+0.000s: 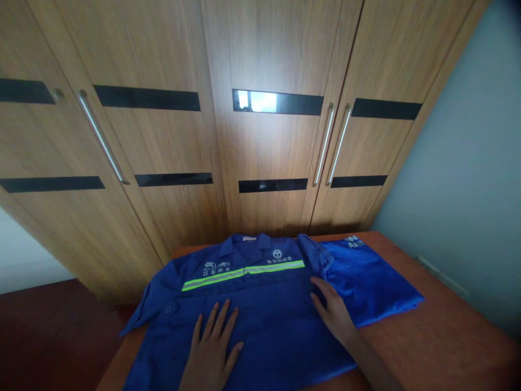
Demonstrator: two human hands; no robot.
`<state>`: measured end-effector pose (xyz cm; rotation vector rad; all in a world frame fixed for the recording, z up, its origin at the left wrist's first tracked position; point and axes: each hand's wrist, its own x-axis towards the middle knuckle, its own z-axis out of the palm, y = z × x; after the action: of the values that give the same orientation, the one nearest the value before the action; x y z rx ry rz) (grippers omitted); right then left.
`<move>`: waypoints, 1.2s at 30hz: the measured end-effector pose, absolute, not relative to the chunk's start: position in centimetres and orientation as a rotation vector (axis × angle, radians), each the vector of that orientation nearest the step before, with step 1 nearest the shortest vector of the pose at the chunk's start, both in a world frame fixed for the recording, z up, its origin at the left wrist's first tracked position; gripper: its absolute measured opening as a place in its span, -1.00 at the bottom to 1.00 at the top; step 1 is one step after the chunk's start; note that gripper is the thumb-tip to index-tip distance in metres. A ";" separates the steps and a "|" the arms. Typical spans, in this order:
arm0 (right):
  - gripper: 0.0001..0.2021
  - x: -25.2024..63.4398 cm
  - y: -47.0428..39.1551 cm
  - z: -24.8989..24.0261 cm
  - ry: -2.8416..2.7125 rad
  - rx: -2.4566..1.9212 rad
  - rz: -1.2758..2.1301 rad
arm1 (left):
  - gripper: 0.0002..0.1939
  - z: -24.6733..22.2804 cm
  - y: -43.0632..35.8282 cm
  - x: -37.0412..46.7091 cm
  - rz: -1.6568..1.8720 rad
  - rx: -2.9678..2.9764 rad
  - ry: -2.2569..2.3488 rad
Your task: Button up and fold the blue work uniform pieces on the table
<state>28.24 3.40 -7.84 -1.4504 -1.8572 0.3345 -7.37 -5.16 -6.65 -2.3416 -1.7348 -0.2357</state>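
Note:
A dark blue work shirt [268, 320] with a yellow-green reflective stripe and white printing lies spread on the table, its collar toward the cupboard. My left hand [214, 347] rests flat on the lower middle of the shirt, fingers spread. Over the shirt's right side is my right hand [331, 309], fingers apart and slightly bent, touching the cloth near the edge. The left sleeve in view hangs out past the table edge. Beside my right hand lies a brighter blue folded garment [366, 282] with white lettering near its top.
A wooden cupboard [268, 141] with metal bar handles and black inlays stands right behind the table. The reddish-brown table [431, 331] extends to the right, near a pale wall [459, 190]. Dark red floor [52, 331] shows at the lower left.

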 end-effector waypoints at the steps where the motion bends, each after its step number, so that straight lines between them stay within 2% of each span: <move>1: -0.60 29.1 4.0 -7.6 -1.742 -1.477 0.345 | -0.39 -6.6 -5.3 -7.5 -0.237 -2.341 -1.725; 5: -0.49 31.7 7.5 -5.5 -1.280 -1.619 0.486 | -0.39 -6.3 -5.6 -7.7 -0.243 -2.338 -1.707; 8: -0.45 32.5 10.1 -4.2 -1.147 -1.652 0.631 | -0.39 -6.3 -5.5 -7.9 -0.223 -2.346 -1.720; 15: -0.61 31.5 13.2 -2.9 -1.051 -1.568 0.962 | -0.41 -6.1 -5.6 -8.0 -0.204 -2.344 -1.734; 21: -0.71 33.4 12.1 -1.5 -1.014 -1.482 1.087 | -0.40 -6.7 -5.6 -8.1 -0.236 -2.317 -1.695; 28: -0.84 35.8 8.7 -3.4 -0.871 -1.592 1.216 | -0.39 -6.7 -5.7 -8.6 -0.236 -2.317 -1.642; 33: -0.70 35.6 10.2 -3.2 -0.850 -1.650 1.360 | -0.38 -6.9 -6.2 -9.5 -0.220 -2.287 -1.557; 36: -0.70 34.8 11.7 -2.4 -0.880 -1.606 1.405 | -0.37 -6.8 -6.7 -9.9 -0.200 -2.287 -1.518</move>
<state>34.77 11.68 -2.44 -1.6060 -0.8803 1.4052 -9.93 -6.67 -6.79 -2.2865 -1.5184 -0.2001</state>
